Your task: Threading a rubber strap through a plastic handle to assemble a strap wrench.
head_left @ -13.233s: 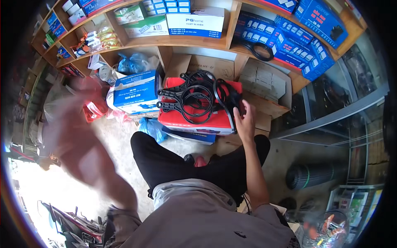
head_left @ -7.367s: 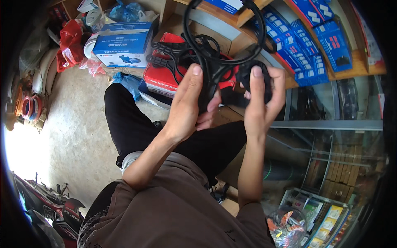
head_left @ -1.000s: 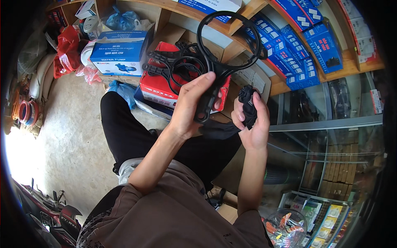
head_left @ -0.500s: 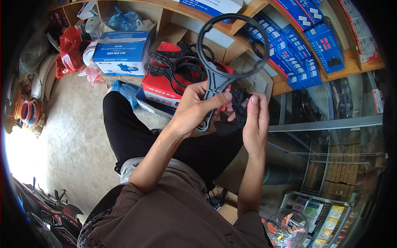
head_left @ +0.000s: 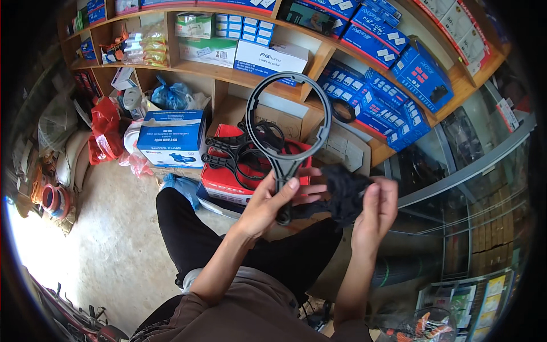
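Shelves (head_left: 322,57) bkgd; L fingers (head_left: 311,189) grip wrench hdl (head_left: 284,172), R fingers (head_left: 389,199) pinch blk bundle (head_left: 343,196).

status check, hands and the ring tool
Left hand gripping ring tool by its handle. Right hand holding black bundle. Other ring tools on red box beyond.

1. Blown out to white across the floor (head_left: 117,242) between eight and nine o'clock, lit strongly from that side.
2. Dim at four o'clock, with the roll (head_left: 404,269) almost lost in shadow.
3. Hazed by reflections on the glass case (head_left: 456,174) at three o'clock.
4. Bowed along the shelf (head_left: 199,70) toward eleven o'clock, black all round the edge.
5. Sharp on the ring (head_left: 288,163) near centre, softer on the dark cloth (head_left: 345,196).
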Demonstrator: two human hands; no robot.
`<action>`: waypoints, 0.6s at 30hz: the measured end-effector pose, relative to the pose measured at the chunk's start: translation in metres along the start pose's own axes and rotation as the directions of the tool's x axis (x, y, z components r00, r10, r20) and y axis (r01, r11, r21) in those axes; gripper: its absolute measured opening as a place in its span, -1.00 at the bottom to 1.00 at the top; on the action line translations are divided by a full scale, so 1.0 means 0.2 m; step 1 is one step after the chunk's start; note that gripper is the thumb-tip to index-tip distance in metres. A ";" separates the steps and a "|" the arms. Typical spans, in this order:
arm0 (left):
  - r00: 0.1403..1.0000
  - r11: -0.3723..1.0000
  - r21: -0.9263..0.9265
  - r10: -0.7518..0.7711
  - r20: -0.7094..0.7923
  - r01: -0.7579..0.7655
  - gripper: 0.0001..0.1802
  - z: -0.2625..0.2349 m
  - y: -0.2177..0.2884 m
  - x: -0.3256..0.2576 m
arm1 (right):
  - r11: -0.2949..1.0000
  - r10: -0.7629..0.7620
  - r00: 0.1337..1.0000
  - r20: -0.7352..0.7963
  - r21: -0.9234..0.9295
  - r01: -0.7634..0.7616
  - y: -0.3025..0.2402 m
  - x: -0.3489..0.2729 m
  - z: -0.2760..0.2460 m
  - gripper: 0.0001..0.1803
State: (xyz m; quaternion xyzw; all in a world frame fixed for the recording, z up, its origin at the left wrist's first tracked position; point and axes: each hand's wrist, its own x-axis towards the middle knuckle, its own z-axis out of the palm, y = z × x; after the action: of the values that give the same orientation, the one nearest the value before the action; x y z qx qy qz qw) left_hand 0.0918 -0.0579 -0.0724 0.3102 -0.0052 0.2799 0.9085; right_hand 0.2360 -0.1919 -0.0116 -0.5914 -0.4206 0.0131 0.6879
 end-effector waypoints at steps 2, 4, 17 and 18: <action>0.994 0.968 0.230 0.083 0.066 -0.096 -0.60 0.03 -0.06 0.00 | 0.980 0.134 0.986 -0.095 0.161 -0.118 -0.03 0.03 0.03 -0.84; 1.000 0.897 0.443 0.013 -0.018 -0.003 -0.70 0.04 -0.12 0.00 | 0.939 0.253 0.939 -0.235 0.295 -0.179 -0.05 0.07 0.09 -0.81; 0.911 0.672 0.691 -0.409 0.048 0.266 -0.66 -0.01 0.02 -0.02 | 0.937 0.344 0.747 -0.569 0.257 -0.236 0.03 0.08 -0.32 -0.43; 0.855 0.648 0.677 -0.515 0.052 0.349 -0.66 0.01 0.02 -0.04 | 0.938 0.342 0.749 -0.568 0.258 -0.233 0.03 0.09 -0.34 -0.43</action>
State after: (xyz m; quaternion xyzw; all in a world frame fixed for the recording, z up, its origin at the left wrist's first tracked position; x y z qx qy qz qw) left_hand 0.0838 -0.0600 -0.0706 0.6266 0.0565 -0.0021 0.7773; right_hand 0.2908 -0.2355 -0.0033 -0.5609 -0.0797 -0.0343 0.8234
